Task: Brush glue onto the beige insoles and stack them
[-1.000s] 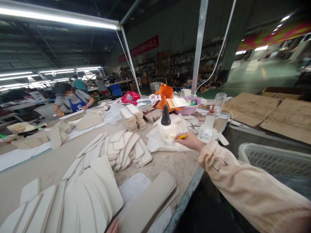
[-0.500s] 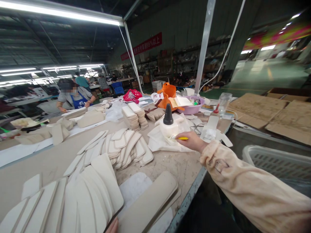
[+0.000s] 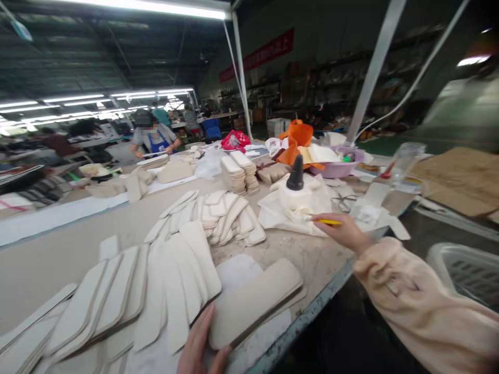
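My right hand is closed round a yellow-handled brush. The brush's pale tip meets the opening of a white glue container topped by a black cone nozzle. White sheeting lies beneath the container. At the lower middle, my left hand has its fingers stretched out and its thumb apart, by the near-left end of a long beige rounded panel. Overlapping off-white rounded pieces fan out to its left, and a second heap of smaller pieces lies farther back.
Neat stacks of pieces stand mid-table. Behind the container are a purple basin, orange bag, scissors and a clear jar. A plastic crate sits beyond the table edge. A co-worker works across the table.
The view has swung left, so things appear farther right. My left hand has come further into view beside the long panel. My right hand still holds the brush at the container.
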Available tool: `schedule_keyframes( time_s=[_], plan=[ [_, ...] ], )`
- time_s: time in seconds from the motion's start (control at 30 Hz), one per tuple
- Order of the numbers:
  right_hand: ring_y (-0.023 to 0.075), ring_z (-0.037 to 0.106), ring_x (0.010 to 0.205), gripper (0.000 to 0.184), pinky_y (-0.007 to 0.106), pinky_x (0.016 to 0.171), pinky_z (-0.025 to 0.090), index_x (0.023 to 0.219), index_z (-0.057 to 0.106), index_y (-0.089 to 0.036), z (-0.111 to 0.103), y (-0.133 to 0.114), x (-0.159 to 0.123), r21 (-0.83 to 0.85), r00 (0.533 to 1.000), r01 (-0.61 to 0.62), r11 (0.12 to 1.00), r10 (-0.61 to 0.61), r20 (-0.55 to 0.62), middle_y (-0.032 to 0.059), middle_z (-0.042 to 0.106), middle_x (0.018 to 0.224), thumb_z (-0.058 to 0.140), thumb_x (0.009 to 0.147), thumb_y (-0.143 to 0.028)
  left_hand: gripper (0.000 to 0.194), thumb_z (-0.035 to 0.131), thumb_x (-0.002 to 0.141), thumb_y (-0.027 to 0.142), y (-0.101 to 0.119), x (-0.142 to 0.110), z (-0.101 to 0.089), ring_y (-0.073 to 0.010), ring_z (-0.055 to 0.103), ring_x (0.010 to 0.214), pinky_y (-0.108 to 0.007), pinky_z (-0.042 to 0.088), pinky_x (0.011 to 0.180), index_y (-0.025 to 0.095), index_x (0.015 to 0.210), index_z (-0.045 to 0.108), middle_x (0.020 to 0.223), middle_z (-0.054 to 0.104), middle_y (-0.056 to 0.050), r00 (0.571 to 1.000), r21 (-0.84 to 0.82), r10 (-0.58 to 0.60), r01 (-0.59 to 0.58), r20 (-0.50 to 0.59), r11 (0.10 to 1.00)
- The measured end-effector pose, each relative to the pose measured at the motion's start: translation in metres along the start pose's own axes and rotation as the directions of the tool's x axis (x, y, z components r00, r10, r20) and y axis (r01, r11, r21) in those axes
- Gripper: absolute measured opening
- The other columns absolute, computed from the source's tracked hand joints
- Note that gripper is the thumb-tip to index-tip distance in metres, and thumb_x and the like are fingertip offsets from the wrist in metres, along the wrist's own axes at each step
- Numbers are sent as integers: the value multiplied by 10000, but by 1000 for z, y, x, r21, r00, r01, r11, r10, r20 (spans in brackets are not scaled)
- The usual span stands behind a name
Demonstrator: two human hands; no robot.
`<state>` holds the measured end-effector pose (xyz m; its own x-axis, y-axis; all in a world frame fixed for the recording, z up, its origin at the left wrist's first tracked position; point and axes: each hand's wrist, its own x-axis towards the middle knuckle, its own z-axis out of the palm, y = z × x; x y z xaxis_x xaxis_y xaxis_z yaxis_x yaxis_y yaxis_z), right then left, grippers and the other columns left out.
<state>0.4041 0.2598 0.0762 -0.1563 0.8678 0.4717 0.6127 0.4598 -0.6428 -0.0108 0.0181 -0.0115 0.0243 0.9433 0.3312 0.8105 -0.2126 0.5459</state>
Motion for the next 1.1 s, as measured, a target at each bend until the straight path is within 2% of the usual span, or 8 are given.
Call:
schedule_keyframes(
  time_s=[0.13, 0.2, 0.23, 0.3, 0.43, 0.6, 0.83, 1.1],
  plan=[
    [220, 663, 792, 251, 359, 764, 512, 821, 755, -216, -14, -19, -17, 89, 979, -127, 988, 139, -147, 90, 735, 901, 729, 668, -412, 682, 607, 827, 329, 19, 1, -12, -272, 438, 1319, -476, 386, 1090, 206, 1427, 307, 1438, 459, -138, 991, -41, -107, 111, 77, 993],
    [162, 612, 632, 221, 317, 625, 501, 843, 742, -223, -16, -42, -31, 283, 915, -258, 924, 327, -234, 65, 702, 803, 744, 688, -381, 729, 635, 802, 336, 23, 3, -13, -278, 418, 1330, -494, 349, 1109, 187, 1428, 293, 1436, 452, -151, 984, -88, -158, 165, 88, 982],
    [149, 592, 606, 200, 299, 591, 493, 831, 734, -218, -15, -57, -40, 420, 892, -259, 870, 382, -243, 50, 669, 735, 742, 704, -373, 752, 650, 787, 331, 25, 4, -14, -282, 414, 1331, -500, 337, 1114, 183, 1429, 287, 1434, 450, -154, 980, -110, -179, 189, 91, 976],
    [135, 544, 546, 208, 268, 505, 451, 828, 719, -211, -4, -92, -63, 652, 885, -238, 720, 438, -160, 22, 603, 625, 749, 705, -377, 786, 671, 763, 311, 27, 5, -14, -289, 411, 1328, -509, 321, 1119, 180, 1432, 279, 1432, 448, -156, 972, -148, -214, 227, 96, 963],
    [129, 514, 508, 227, 247, 455, 414, 906, 685, -206, 42, -157, -108, 783, 887, -333, 525, 456, 73, 1, 572, 574, 683, 789, -401, 800, 676, 750, 273, 30, 7, -15, -283, 420, 1316, -507, 300, 1126, 174, 1434, 273, 1414, 465, -150, 966, -207, -240, 254, 94, 945],
    [144, 524, 492, 305, 278, 486, 447, 860, 630, -199, 99, -208, -128, 689, 875, -481, 543, 344, 340, -4, 564, 562, 603, 824, -500, 834, 688, 735, 249, 30, 9, -16, -277, 420, 1313, -478, 292, 1129, 179, 1446, 257, 1405, 476, -135, 963, -289, -257, 269, 80, 919],
    [149, 536, 529, 288, 271, 526, 462, 858, 619, -211, 139, -220, -134, 627, 853, -517, 583, 286, 437, -16, 566, 588, 563, 859, -494, 948, 720, 673, 219, 31, 7, -15, -276, 475, 1258, -454, 328, 1099, 174, 1467, 204, 1364, 512, -128, 945, -363, -320, 324, 74, 873],
    [133, 530, 475, 278, 256, 494, 436, 893, 611, -203, 153, -210, -140, 577, 841, -533, 619, 309, 445, -29, 573, 561, 552, 870, -474, 960, 708, 691, 231, 31, 7, -16, -267, 482, 1248, -444, 339, 1084, 199, 1479, 159, 1356, 513, -111, 941, -370, -327, 334, 83, 867]
  ],
)
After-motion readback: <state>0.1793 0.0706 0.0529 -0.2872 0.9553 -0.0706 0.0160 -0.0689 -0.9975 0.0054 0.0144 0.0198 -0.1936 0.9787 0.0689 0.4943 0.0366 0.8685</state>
